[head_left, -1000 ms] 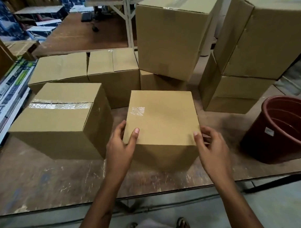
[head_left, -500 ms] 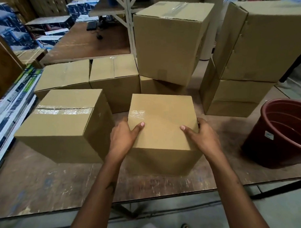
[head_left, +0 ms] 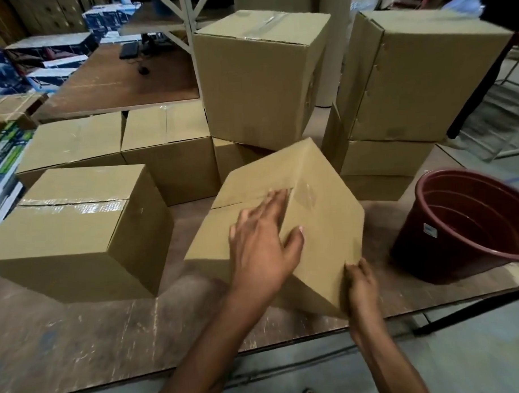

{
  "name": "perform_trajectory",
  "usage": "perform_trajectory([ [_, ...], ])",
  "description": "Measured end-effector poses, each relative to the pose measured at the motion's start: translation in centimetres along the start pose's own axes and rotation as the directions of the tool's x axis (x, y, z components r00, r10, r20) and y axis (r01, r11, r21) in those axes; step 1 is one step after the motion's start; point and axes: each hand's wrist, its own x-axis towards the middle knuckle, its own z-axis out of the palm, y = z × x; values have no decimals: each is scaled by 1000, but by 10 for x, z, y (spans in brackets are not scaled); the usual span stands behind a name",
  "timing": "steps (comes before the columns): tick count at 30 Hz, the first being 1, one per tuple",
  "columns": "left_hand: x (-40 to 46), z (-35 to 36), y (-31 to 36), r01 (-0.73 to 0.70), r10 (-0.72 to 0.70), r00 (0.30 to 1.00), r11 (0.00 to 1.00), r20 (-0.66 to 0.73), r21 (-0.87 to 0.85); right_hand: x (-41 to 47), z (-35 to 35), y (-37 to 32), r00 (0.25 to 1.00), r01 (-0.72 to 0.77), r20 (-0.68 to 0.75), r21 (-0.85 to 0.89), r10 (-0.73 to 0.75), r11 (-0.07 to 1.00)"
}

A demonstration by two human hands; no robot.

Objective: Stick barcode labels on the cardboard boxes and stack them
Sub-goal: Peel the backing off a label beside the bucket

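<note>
Now, change: small box (head_left: 321, 223) sat flat half a second ago, both hands on its top; it's rotated and tipped up on the table (head_left: 80, 335), one corner toward the person.
Left hand (head_left: 263, 243): flat on the box's upper face, fingers straight, pressing, not curled round anything.
Right hand (head_left: 360, 284): at the box's near lower corner, fingers seem to wrap the edge; grasping it.
Box position: just left of the red bucket (head_left: 471, 227), right of the taped box (head_left: 74, 229).
Label: none visible on the box.
Meaning: probably turning it for a face to label; sticking and stacking not yet done.
</note>
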Motion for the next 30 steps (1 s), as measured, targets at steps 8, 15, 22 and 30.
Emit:
perform_trajectory([
  [8, -7, 57, 24, -352, 336, 935, 919, 117, 174, -11, -26, 26, 968, 128, -117, -531, -223, 838],
  [15, -9, 94, 2, -738, 680, 663, 665, 314, 118, 9, -72, 22, 967, 222, 139, -871, -215, 437],
  [22, 3, 77, -68, -612, 605, 732, 786, 312, -87, 8, -86, -11, 857, 467, 76, -533, -509, 706],
  [30, -10, 81, -76, -53, 97, 985, 956, 141, -287, 14, -93, -26, 781, 581, 190, -571, -595, 580],
])
